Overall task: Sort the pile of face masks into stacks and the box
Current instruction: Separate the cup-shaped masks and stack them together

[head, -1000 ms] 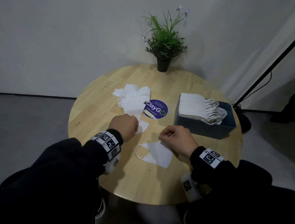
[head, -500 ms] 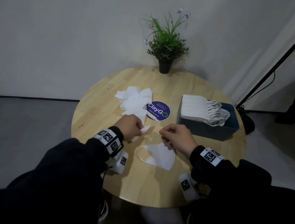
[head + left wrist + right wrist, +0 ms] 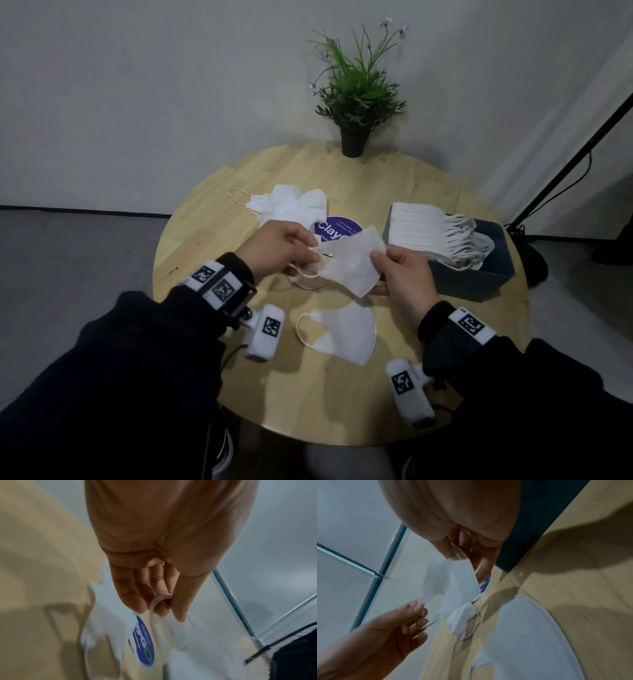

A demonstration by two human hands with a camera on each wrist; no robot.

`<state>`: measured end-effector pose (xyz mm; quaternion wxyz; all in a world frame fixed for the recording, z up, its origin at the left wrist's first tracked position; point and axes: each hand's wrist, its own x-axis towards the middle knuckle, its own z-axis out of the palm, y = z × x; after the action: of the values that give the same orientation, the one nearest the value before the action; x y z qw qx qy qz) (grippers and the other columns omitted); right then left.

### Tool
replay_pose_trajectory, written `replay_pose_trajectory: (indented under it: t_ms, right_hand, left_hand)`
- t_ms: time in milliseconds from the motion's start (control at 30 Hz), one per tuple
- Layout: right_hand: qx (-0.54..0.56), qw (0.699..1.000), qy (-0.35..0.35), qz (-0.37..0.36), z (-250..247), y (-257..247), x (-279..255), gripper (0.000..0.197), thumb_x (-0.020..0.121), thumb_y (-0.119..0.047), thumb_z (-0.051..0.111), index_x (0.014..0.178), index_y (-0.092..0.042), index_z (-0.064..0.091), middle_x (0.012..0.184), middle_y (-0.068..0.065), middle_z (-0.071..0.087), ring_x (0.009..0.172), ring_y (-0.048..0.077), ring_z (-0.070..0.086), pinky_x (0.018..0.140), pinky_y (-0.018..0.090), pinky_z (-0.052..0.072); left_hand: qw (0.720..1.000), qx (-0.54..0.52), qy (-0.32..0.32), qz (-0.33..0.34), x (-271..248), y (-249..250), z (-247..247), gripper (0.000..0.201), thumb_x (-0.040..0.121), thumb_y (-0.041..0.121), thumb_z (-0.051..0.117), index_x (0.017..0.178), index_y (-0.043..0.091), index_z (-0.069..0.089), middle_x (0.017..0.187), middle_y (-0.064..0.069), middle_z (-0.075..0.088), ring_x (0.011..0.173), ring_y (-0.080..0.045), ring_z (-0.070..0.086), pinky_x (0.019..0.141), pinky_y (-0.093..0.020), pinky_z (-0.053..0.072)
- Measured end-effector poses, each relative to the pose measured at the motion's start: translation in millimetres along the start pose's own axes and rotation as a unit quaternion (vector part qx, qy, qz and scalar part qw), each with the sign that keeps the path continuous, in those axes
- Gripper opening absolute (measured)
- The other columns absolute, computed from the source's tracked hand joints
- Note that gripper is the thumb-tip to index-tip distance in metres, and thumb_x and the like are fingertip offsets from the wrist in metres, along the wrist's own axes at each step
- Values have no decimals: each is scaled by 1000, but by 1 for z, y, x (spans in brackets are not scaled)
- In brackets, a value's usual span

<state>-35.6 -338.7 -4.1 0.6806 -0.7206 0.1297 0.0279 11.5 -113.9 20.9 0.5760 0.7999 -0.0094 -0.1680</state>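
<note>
I hold a white face mask [image 3: 352, 265] spread in the air above the round wooden table [image 3: 212, 240]. My left hand [image 3: 310, 251] pinches its left edge, and its ear loop [image 3: 158, 600] runs over my fingers. My right hand [image 3: 376, 270] pinches its right side between thumb and fingers. The same mask [image 3: 450, 585] hangs between both hands in the right wrist view. Another mask [image 3: 342, 337] lies flat on the table just below. A loose pile of masks [image 3: 291, 205] sits behind my left hand. A dark blue box [image 3: 479, 282] at the right holds a stack of masks [image 3: 419, 229].
A potted plant [image 3: 354, 102] stands at the table's far edge. A round purple sticker [image 3: 344, 226] lies at the table's middle, partly hidden by the held mask. A black stand leg [image 3: 565, 164] slants down at the right, beyond the table.
Both hands have risen from the table. My left hand drew a mask from the pile, my right hand left the flat mask, and both now hold the drawn mask stretched between them.
</note>
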Motion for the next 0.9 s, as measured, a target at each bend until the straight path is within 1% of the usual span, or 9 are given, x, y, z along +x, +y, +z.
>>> replay_pose_trajectory:
  t_ms: [100, 200, 300, 367, 533, 633, 733, 833, 900]
  right_hand:
    - [-11, 1000, 12, 15, -6, 3, 2, 23, 101, -17, 61, 87, -17, 79, 76, 4, 71, 70, 23, 65, 67, 43, 58]
    - [-11, 1000, 4, -3, -6, 1, 2, 27, 102, -11, 57, 82, -14, 76, 72, 3, 67, 70, 18, 62, 59, 35, 55]
    - [-6, 999, -27, 31, -3, 0, 1, 18, 101, -13, 59, 92, -8, 74, 82, 5, 74, 80, 21, 69, 72, 44, 62]
    - [-8, 997, -45, 56, 0, 2, 0, 16, 100, -17, 63, 102, -4, 73, 88, 6, 75, 81, 20, 72, 83, 54, 61]
    - [0, 986, -112, 127, 13, 5, -8, 26, 98, -30, 70, 111, -7, 69, 102, 13, 70, 89, 24, 73, 90, 53, 60]
    - [56, 969, -150, 186, 22, 7, -11, 39, 96, -43, 69, 116, -10, 65, 109, 15, 71, 95, 27, 73, 94, 51, 58]
    - [122, 952, -186, 212, 26, 7, -11, 58, 91, -53, 71, 128, -9, 64, 119, 17, 72, 100, 31, 69, 93, 50, 56]
    - [178, 947, -178, 201, 24, 4, -10, 51, 93, -38, 73, 132, -6, 64, 115, 17, 69, 99, 34, 68, 92, 53, 60]
    - [202, 956, -139, 160, 22, 0, -9, 34, 96, -18, 70, 126, 0, 64, 114, 21, 69, 90, 31, 71, 77, 46, 64]
  left_hand:
    - [998, 26, 52, -3, 3, 2, -28, 15, 85, -5, 77, 94, 6, 70, 65, -2, 66, 63, -19, 65, 57, -29, 58]
    - [998, 38, 21, -38, 0, -1, -46, 14, 88, -5, 74, 98, 4, 70, 72, -12, 68, 63, -23, 68, 63, -34, 60]
    - [994, 79, -30, -64, -5, -3, -49, 14, 89, -4, 73, 101, 4, 72, 73, -8, 69, 66, -19, 68, 67, -35, 61]
    - [995, 82, -31, -52, -7, 0, -47, 15, 90, -2, 73, 104, 5, 73, 74, -7, 68, 67, -18, 67, 65, -33, 60]
    - [993, -33, -109, 18, -17, 22, -32, 17, 92, -3, 69, 106, 5, 73, 74, -8, 62, 63, -15, 62, 56, -26, 54]
    - [978, -125, -159, 50, -22, 34, -18, 19, 91, -1, 67, 105, 11, 73, 75, -5, 63, 61, -11, 61, 58, -23, 54]
    - [959, -220, -161, 78, -20, 40, -15, 20, 92, -2, 65, 105, 12, 73, 78, -2, 64, 62, -11, 59, 62, -25, 56]
    - [956, -255, -117, 83, -15, 45, -19, 18, 89, 2, 67, 102, 13, 73, 77, -1, 62, 61, -12, 58, 61, -28, 56]
    - [967, -230, -84, 71, -9, 44, -25, 16, 93, 1, 67, 100, 14, 72, 75, 1, 61, 61, -13, 58, 61, -28, 55]
